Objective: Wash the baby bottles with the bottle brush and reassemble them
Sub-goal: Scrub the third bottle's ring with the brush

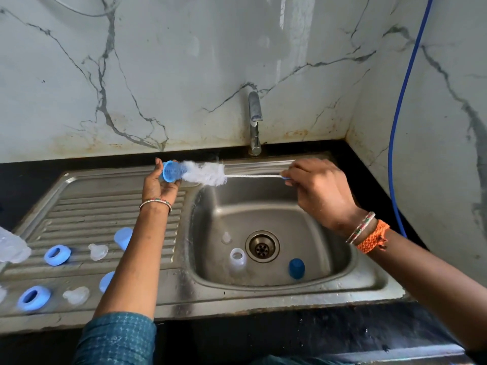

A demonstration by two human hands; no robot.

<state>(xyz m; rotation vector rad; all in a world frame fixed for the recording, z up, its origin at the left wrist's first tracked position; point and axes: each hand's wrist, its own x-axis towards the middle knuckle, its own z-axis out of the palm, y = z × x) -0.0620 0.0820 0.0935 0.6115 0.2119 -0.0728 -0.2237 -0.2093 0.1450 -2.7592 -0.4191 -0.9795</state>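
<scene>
My left hand (158,184) holds a small light-blue bottle collar (170,172) over the drainboard's far edge. My right hand (319,188) pinches the thin handle of the white bottle brush (208,175), whose bristles poke through the collar. In the sink basin (326,248) stand a clear bottle (238,260), a clear teat (226,237) and a dark-blue cap (296,268). On the drainboard (87,206) lie two blue collars (57,255) (33,297), two clear teats (97,251) (76,295) and two light-blue caps (123,237) (106,281).
A chrome tap (255,119) stands behind the basin, with no water running. A clear bottle (11,247) lies at the left edge. A blue hose (395,127) hangs down the right wall. Black counter surrounds the sink; the drain (262,246) is open.
</scene>
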